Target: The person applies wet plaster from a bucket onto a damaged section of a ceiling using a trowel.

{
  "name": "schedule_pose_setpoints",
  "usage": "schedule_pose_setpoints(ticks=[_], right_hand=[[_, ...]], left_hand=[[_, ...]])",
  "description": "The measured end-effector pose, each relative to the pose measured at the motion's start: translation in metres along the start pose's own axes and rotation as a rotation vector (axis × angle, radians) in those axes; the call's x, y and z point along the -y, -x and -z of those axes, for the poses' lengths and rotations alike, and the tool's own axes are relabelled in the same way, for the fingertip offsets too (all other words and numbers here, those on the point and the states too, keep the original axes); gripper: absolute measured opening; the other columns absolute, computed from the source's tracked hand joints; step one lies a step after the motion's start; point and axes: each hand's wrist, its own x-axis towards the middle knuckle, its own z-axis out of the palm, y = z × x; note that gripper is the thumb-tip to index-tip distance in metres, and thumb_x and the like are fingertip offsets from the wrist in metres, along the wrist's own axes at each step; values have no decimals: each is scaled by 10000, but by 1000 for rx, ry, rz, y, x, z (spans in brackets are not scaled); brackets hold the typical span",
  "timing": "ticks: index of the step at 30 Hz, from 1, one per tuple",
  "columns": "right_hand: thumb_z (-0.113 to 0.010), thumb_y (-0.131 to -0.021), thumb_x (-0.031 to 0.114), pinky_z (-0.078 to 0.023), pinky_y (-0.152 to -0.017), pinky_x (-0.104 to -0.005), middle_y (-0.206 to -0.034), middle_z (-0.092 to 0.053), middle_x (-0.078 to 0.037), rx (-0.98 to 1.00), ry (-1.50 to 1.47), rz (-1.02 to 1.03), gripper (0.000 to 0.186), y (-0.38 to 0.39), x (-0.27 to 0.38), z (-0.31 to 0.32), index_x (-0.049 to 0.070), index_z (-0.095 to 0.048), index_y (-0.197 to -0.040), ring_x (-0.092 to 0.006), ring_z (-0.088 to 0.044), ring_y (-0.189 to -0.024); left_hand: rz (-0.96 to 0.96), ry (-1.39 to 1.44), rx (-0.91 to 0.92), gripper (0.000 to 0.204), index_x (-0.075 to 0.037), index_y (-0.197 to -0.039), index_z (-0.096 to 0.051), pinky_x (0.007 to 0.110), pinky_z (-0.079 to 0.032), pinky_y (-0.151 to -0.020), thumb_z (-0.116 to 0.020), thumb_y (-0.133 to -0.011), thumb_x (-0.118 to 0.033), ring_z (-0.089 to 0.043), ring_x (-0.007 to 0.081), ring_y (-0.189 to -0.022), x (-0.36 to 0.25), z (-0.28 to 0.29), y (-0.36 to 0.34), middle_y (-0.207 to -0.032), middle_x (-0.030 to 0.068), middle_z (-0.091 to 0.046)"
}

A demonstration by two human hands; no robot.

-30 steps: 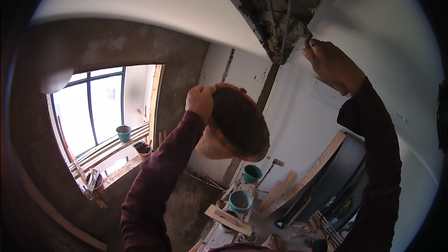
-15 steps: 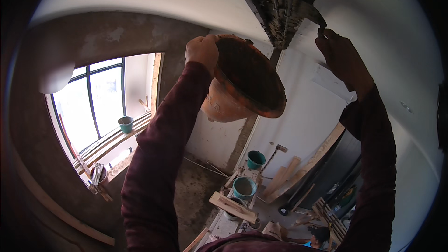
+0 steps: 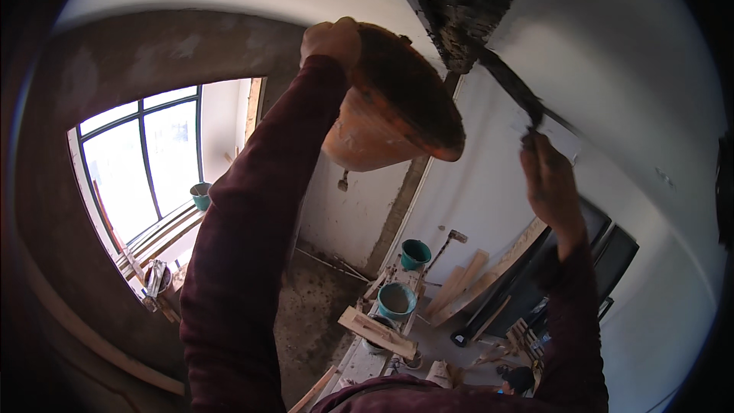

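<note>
Raised overhead, my left hand (image 3: 330, 42) grips the rim of an orange bucket (image 3: 371, 138). The bucket is tilted, its dark, smeared mouth facing right and toward me. My right hand (image 3: 552, 187) is closed on the handle of a trowel (image 3: 511, 84), with the blade pointing up and left. Blade and tip are dark and blurred by motion. Close to the tip is the lower end of a rough, dark mortar-covered strip (image 3: 470, 0) between pale surfaces overhead; whether they touch I cannot tell.
Below are a plank platform (image 3: 367, 367) with green buckets (image 3: 397, 302) and a wooden board (image 3: 380, 333). A person (image 3: 520, 379) is low at the right, near lumber (image 3: 524, 344). At left, another green bucket (image 3: 200, 196) stands by a window (image 3: 145, 160).
My right hand and the trowel have come down from the overhead strip, and the blade now slants below it. My left hand and the bucket are slightly higher in view.
</note>
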Motion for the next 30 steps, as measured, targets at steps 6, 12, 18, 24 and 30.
schedule_pose_setpoints(ticks=[6,12,18,24,30], right_hand=[[-507,-1011,239,-498,-621,-493,-867,-638,-223,-158,-28,33,220,-57,-55,-90,22,-477,-1024,-423,-634,-767],[-488,-1028,245,-468,-618,-523,-844,-605,-240,-213,-243,80,224,-91,-74,-145,23,-459,-1017,-481,-592,-784],[-554,-982,211,-511,-624,-486,-894,-650,-204,-231,-122,103,195,-83,-89,-155,31,-513,-1043,-416,-642,-760],[-689,-877,234,-496,-609,-399,-819,-598,-83,-24,-126,236,357,-19,-80,-112,104,-586,-1193,-295,-621,-715],[-697,-834,285,-454,-625,-357,-821,-543,-25,324,63,466,312,4,-28,-119,166,-596,-1104,-194,-585,-729]], left_hand=[[-79,-49,-13,340,29,-880,-725,373,-505,-829,-627,-796,-286,-676,273,-906,22,1,5,-935,186,-707],[-120,-106,-24,258,26,-928,-686,342,-542,-700,-576,-886,-204,-665,222,-775,28,1,7,-852,127,-667],[-132,6,128,247,33,-993,-660,326,-552,-613,-531,-950,-173,-654,191,-725,42,7,6,-850,92,-659],[-83,-7,235,232,23,-963,-691,273,-520,-659,-562,-930,-167,-629,153,-689,24,35,69,-819,72,-659],[5,-227,462,214,-34,-793,-625,235,-452,-589,-604,-923,-203,-520,48,-626,48,57,81,-699,-30,-576]])
